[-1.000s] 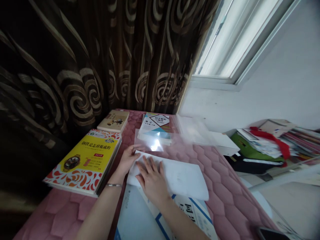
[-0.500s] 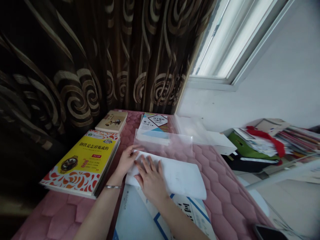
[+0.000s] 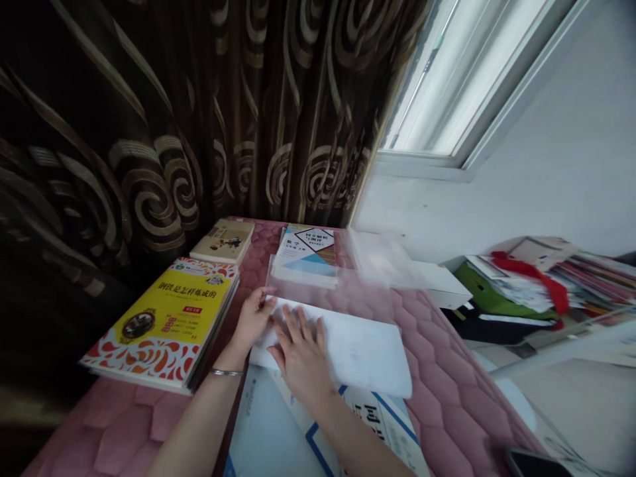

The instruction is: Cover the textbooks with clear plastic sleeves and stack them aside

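A workbook (image 3: 370,414) with blue and white covers lies in front of me, a white leaf (image 3: 362,348) of it folded away from me over its far part. From under this leaf a clear plastic book cover (image 3: 365,286) extends toward the back. My left hand (image 3: 253,321), with a bracelet at the wrist, pinches at the leaf's far left corner, where the plastic begins; its fingertips partly hide what they hold. Lying flat on the white leaf is my right hand (image 3: 301,354), fingers spread, holding nothing.
To the left is a stack topped by a yellow book (image 3: 173,311), with a tan book (image 3: 223,240) behind. A math workbook (image 3: 308,248) lies at the back beside more clear plastic sheets (image 3: 382,255) and a white box (image 3: 442,285). A dark phone-like object (image 3: 536,462) sits bottom right.
The clear plastic's far edge has shifted slightly, and the math workbook's print shows more plainly. Both hands stay almost in place on the leaf.
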Available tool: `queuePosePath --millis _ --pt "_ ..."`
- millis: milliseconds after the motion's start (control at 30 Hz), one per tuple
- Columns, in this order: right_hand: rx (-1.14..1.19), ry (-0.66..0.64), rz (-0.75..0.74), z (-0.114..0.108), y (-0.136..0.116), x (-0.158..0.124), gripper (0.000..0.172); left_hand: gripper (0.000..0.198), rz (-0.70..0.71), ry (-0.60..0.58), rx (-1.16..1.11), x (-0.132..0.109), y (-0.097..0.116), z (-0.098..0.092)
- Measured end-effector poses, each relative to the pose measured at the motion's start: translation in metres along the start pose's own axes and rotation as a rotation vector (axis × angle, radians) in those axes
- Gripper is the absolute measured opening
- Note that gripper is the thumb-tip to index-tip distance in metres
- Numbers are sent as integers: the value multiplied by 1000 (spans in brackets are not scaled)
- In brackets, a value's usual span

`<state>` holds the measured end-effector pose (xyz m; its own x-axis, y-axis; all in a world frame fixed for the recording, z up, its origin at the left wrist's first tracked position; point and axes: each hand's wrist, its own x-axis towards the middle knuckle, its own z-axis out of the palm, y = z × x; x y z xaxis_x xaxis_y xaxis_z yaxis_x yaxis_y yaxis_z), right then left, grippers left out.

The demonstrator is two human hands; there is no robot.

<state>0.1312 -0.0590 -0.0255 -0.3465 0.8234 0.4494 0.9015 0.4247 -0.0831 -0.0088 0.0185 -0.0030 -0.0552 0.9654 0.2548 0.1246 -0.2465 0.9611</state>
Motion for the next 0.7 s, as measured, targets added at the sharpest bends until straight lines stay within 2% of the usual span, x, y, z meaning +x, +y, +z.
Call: queuePosePath --millis 267,400,567,633,700 --pt "38 18 1 -3 -1 1 44 22 44 -60 37 -2 7 0" --pt "118 47 35 -15 9 8 33 22 39 1 36 -1 8 -2" --pt "80 59 299 -50 50 16 18 25 -19 53 12 1 4 -4" --pt "2 54 407 -63 74 13 22 28 -41 63 -12 2 0 -4" --pt "-24 83 521 -72 97 6 34 31 -53 66 -45 3 -4 -5"
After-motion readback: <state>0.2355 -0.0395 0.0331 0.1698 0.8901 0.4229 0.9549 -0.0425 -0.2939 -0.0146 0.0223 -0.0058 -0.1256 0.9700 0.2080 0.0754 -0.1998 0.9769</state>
